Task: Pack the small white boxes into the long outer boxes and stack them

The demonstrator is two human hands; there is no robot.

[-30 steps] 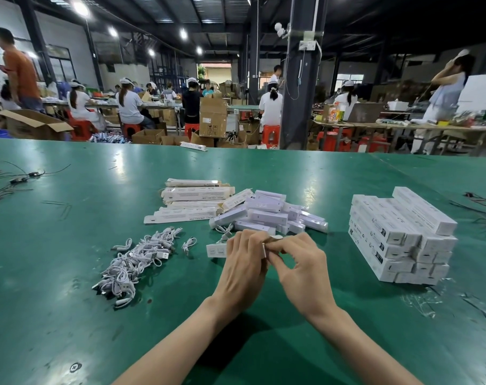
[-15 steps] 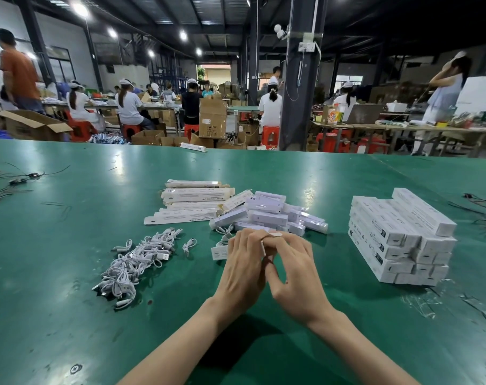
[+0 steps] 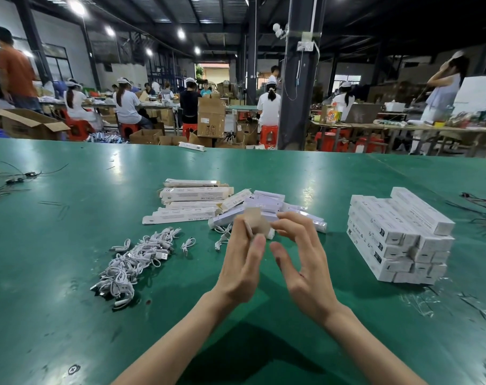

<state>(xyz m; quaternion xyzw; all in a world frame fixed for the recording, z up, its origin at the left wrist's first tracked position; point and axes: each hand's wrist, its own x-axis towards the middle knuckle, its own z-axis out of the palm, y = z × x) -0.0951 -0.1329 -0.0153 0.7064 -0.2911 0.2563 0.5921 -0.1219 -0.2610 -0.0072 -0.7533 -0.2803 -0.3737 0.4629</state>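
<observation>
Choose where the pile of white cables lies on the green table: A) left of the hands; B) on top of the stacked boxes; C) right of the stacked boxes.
A: the cable pile lies left of the left hand; the stacked boxes stand on the right.

The glossy green worktop (image 3: 69,273) shows pale reflections. At right, white long cardboard boxes (image 3: 397,240) bear black marks. At left, white coiled cables (image 3: 136,259). Near centre, a small white box (image 3: 257,225) shows a tan flap.

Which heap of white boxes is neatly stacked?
The stack on the right, built in tidy layers. The boxes in the middle lie loose and jumbled.
</observation>
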